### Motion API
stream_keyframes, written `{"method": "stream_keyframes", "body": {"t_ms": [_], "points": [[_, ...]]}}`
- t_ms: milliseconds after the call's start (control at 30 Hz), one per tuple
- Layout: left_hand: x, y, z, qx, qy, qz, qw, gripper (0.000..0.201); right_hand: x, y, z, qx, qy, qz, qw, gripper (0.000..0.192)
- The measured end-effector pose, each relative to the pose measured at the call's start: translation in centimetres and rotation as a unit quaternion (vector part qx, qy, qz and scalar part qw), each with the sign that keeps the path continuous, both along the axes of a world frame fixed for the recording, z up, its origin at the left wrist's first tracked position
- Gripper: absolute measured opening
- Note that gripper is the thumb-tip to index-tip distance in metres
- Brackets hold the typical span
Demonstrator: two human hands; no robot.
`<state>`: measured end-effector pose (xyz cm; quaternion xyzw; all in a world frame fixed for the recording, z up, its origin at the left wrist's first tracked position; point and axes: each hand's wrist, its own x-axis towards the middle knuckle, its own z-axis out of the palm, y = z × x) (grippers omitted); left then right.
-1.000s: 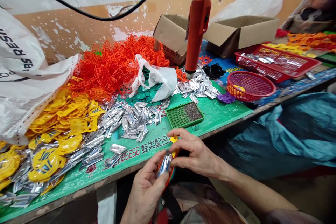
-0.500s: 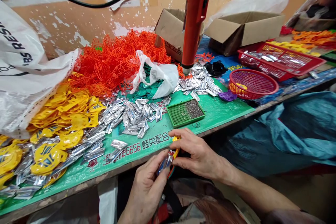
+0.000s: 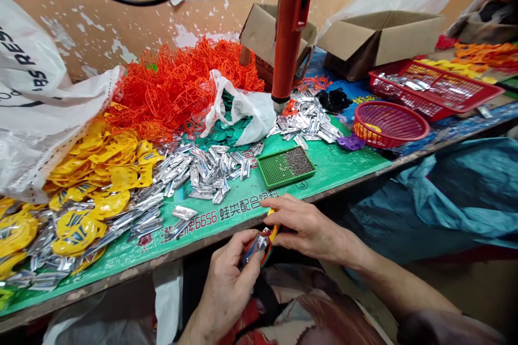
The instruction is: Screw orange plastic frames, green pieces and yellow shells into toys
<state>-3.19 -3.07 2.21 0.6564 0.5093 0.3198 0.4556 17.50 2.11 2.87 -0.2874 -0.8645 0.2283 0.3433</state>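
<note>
In front of my lap both hands hold a small assembly (image 3: 256, 248) with a shiny silver part, a yellow edge and some orange-red. My left hand (image 3: 232, 275) is closed on the silver end, thumb and fingers pinching it. Against the yellow edge, my right hand (image 3: 311, 229) closes its thumb and fingertips; parts of the assembly are hidden behind them. Just beyond the hands lies a green gridded tray (image 3: 279, 174) with many tiny metal pieces, likely screws. A red electric screwdriver (image 3: 292, 32) hangs upright above the table, touched by neither hand.
Silver blade-like pieces (image 3: 210, 170) lie in piles on the green tabletop (image 3: 343, 170). Yellow plastic parts (image 3: 101, 156) and an orange tangle (image 3: 178, 86) fill the left. Red baskets (image 3: 390, 124) and cardboard boxes (image 3: 388, 38) stand right and behind; a teal bag (image 3: 457, 188) bulges at right.
My hands keep their hold on the assembly, which is turned slightly so more of its yellow edge and silver face shows. The camera view has shifted a little.
</note>
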Motion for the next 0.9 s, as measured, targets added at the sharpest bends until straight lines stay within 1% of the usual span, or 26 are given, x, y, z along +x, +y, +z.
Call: {"method": "stream_keyframes", "body": {"t_ms": [167,300,367,467,600,667,767,900], "points": [[-0.2,-0.4,-0.3,-0.064,-0.006,-0.027,0.998,0.023,0.3,-0.1,-0.2,0.04,-0.013,0.021,0.999,0.016],[-0.1,-0.8,0.0,-0.14,-0.039,-0.038,0.989,0.023,0.6,-0.4,-0.3,0.007,-0.026,0.043,0.999,0.021],[0.0,-1.1,-0.1,-0.162,-0.056,-0.04,0.984,0.023,0.7,-0.7,-0.5,-0.011,-0.019,0.046,0.999,0.023],[0.3,-1.6,-0.7,-0.181,-0.098,-0.03,0.978,0.03,0.9,-1.0,-0.8,-0.03,-0.016,0.048,0.998,0.026],[0.6,-2.4,-1.8,-0.207,-0.162,-0.007,0.965,0.038,1.1,-1.4,-1.3,-0.055,-0.044,0.053,0.996,0.029],[0.8,-2.8,-2.2,-0.22,-0.185,0.001,0.958,0.041,1.2,-1.7,-1.4,-0.075,-0.067,0.05,0.994,0.028],[1.0,-3.1,-2.3,-0.234,-0.213,0.007,0.948,0.05,1.1,-2.3,-1.2,-0.13,-0.098,0.049,0.985,0.023],[1.3,-3.3,-2.2,-0.233,-0.218,0.008,0.948,0.06,0.4,-3.2,-0.9,-0.213,-0.104,0.026,0.971,0.02]]}}
